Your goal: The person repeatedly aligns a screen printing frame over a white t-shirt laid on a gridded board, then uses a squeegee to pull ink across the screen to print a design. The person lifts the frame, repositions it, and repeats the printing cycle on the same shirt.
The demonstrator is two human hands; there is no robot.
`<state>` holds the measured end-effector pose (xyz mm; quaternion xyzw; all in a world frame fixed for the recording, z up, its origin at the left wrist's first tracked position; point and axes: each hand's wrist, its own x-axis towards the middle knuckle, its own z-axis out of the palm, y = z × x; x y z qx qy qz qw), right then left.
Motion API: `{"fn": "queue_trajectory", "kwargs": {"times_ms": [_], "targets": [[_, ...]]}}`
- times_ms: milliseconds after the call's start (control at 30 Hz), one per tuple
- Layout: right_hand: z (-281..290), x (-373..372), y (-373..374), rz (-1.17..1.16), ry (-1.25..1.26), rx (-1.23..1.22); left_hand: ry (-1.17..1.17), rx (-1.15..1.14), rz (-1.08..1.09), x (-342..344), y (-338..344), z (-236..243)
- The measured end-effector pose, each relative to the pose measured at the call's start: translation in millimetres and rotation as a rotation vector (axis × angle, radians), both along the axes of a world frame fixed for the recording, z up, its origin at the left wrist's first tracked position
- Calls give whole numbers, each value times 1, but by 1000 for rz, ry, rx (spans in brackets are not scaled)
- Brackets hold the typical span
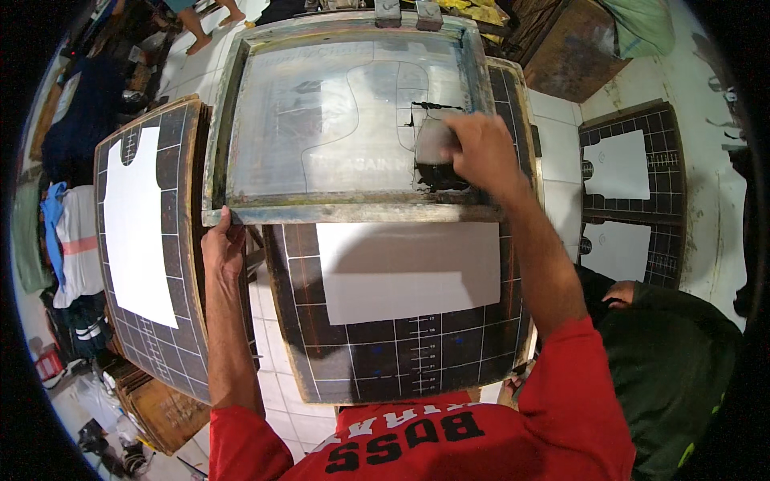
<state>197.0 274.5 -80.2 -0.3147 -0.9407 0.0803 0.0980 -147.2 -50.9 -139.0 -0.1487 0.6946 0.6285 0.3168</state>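
A framed printing screen (353, 213) with pale, see-through mesh lies over a dark gridded board (361, 361). My left hand (224, 247) grips the frame's near left corner, fingers closed on its edge. My right hand (485, 151) is over the mesh at the right, closed around a squeegee (435, 143) with a greyish, flat blade. Black ink (441, 178) is pooled just below the blade, and a thin black streak lies above it. Partly under the screen, a white cut fabric piece (417, 276) sticks out toward me on the board.
At the left stands another gridded board (186, 240) bearing a white cut piece (143, 224). Further gridded boards (670, 160) with white pieces stand at the right wall. A person in dark clothing (674, 345) is close at my right. Another person's bare feet (200, 42) show at top left.
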Motion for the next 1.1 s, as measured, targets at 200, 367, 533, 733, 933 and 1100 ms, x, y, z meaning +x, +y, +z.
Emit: {"fn": "queue_trajectory", "kwargs": {"times_ms": [200,367,533,733,933,1100], "targets": [[-7,-53,98,-109,-63,-105,-26,41,22,0,1,2],[0,-12,27,-82,195,48,-12,24,-18,-4,-2,-2],[10,25,-94,-175,203,112,8,36,-3,-8,0,12],[83,16,-69,-69,418,604,48,327,-1,-19,18,131],[209,-24,-6,-114,559,656,631,519,-422,-66,8,170],[270,-48,12,-242,426,542,1017,-558,-554,-60,-136,63]]}}
